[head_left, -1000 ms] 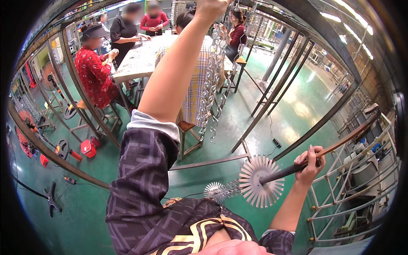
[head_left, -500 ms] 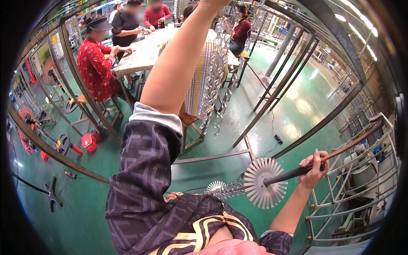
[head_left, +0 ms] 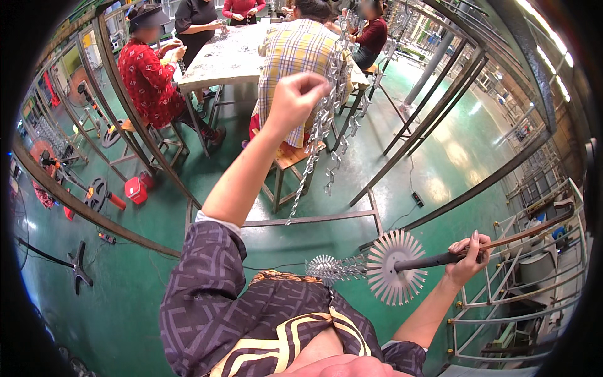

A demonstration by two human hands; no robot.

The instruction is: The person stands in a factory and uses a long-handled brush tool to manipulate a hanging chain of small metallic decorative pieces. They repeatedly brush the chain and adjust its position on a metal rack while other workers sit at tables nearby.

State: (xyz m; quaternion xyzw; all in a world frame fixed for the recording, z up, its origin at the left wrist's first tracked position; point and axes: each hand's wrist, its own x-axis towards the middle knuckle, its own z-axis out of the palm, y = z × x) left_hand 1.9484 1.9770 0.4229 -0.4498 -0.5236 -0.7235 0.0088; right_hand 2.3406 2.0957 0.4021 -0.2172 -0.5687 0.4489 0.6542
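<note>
My left hand is raised in front of me, fingers closed, right beside hanging strands of silvery metal pieces; I cannot tell for sure whether it grips a strand. My right hand is closed around a dark rod. The rod carries a spiky silver disc and a stack of smaller silver pieces pointing left. My patterned sleeve fills the lower middle.
Several people sit at a pale table ahead, one in a checked shirt on a wooden stool. Slanted metal frame bars cross the green floor. A metal rack stands at right, red tools at left.
My left hand has come down from the top edge and is fully in view beside the strands. The view tilted up slightly; my right hand still holds the rod in about the same place.
</note>
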